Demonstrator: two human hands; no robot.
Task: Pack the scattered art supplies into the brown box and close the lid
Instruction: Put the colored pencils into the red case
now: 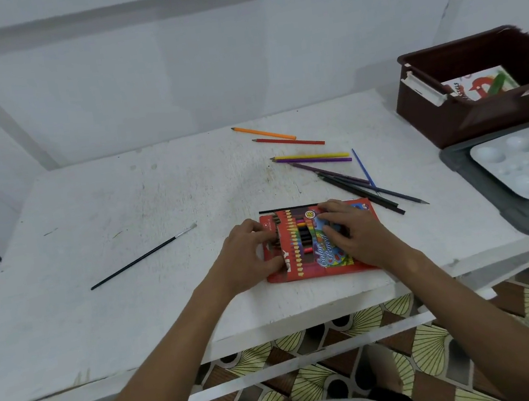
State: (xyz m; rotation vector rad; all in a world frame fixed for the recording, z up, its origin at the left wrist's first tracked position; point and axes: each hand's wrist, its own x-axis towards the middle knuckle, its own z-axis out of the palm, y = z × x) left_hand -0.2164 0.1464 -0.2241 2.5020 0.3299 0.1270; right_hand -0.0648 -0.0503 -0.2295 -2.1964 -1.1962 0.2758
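A red colour pencil pack [300, 256] lies flat near the table's front edge. My left hand [250, 256] grips its left end with curled fingers. My right hand [351, 232] rests on the pack's right half, fingers pressing down. Loose pencils lie behind it: orange [262, 133], red [289, 141], yellow [311, 156], purple [315, 160] and several dark ones [363, 192]. A black paintbrush [142, 256] lies at the left. The brown box [467, 119] stands open at the back right with a booklet [476, 85] inside.
The grey lid [459, 161] lies upside down in front of the brown box, with a white paint palette [527, 162] resting in it. A thin blue brush [364, 170] crosses the dark pencils. The white table [122, 202] ends just below my wrists.
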